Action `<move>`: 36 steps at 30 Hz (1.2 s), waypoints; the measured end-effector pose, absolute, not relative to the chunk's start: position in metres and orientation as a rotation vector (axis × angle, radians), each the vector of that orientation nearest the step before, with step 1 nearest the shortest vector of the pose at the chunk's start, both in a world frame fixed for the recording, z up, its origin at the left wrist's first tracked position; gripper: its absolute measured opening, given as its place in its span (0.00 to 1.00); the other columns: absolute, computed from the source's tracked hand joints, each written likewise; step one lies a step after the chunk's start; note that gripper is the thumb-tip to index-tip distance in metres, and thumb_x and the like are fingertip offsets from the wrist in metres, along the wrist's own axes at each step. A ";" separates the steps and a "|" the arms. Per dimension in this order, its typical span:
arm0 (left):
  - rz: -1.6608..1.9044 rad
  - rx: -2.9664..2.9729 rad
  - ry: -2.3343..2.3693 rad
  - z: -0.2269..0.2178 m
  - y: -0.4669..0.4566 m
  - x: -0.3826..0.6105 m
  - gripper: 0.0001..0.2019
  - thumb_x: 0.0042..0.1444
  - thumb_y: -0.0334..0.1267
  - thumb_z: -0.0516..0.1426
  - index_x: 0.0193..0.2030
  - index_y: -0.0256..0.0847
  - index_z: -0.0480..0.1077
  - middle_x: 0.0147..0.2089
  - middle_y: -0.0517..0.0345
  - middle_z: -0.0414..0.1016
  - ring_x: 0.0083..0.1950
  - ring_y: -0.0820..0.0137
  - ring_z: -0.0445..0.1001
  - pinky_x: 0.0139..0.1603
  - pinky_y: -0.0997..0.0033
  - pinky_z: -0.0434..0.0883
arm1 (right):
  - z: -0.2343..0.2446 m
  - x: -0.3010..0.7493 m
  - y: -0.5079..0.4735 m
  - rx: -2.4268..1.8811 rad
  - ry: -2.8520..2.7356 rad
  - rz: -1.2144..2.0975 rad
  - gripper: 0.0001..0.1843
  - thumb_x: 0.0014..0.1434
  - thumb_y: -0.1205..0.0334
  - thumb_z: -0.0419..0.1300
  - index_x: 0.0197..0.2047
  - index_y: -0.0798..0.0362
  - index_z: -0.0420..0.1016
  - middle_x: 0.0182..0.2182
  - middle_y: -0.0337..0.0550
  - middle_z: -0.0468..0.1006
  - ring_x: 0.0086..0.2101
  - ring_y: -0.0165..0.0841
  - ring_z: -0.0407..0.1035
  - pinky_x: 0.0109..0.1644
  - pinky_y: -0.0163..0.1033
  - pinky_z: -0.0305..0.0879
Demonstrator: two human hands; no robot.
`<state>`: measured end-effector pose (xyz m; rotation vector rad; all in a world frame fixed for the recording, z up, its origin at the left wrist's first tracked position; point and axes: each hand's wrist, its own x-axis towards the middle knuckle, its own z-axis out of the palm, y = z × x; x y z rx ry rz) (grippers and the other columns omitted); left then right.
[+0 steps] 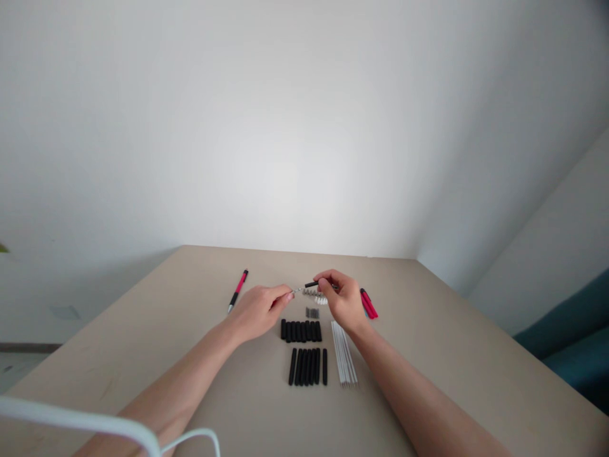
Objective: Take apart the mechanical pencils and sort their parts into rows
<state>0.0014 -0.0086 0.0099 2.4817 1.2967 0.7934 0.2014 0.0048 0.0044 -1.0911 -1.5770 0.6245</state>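
A person's left hand [259, 311] is pinching a small silvery part [297, 290]; the right hand's [342, 299] thumb and fingers are clamping a slim black tube [311, 284] above the table [152, 330]. The tube is probably feeling light and stiff, best gripped mid-length. Black cylinders [307, 332] are lying loose, uncontained.

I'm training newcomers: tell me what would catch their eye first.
Likely the two rows of black pieces, dark against the beige table, left of the white rods. Beyond them, the right hand holds a slim black part near a tiny metallic piece in the left hand.
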 end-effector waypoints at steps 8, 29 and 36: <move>0.840 2.467 1.362 0.012 -0.008 0.003 0.17 0.63 0.42 0.44 0.28 0.41 0.65 0.19 0.63 0.61 0.22 0.73 0.59 0.25 0.75 0.52 | 0.002 0.205 0.012 -1.179 -1.527 0.576 0.09 0.51 0.61 0.58 0.34 0.56 0.75 0.25 0.42 0.74 0.27 0.31 0.65 0.31 0.35 0.61; 0.931 2.369 1.429 0.007 -0.002 0.002 0.16 0.62 0.40 0.47 0.26 0.40 0.67 0.24 0.60 0.70 0.24 0.75 0.65 0.27 0.77 0.57 | 0.017 0.190 -0.016 -0.953 -2.057 1.041 0.08 0.51 0.66 0.58 0.34 0.56 0.77 0.24 0.37 0.71 0.24 0.25 0.59 0.27 0.31 0.56; 0.917 2.350 1.431 0.005 -0.002 0.001 0.15 0.62 0.41 0.46 0.31 0.40 0.70 0.24 0.60 0.71 0.24 0.74 0.66 0.27 0.77 0.58 | 0.018 0.187 -0.025 -0.797 -2.355 1.095 0.10 0.51 0.71 0.57 0.35 0.56 0.78 0.21 0.35 0.69 0.21 0.23 0.55 0.23 0.30 0.50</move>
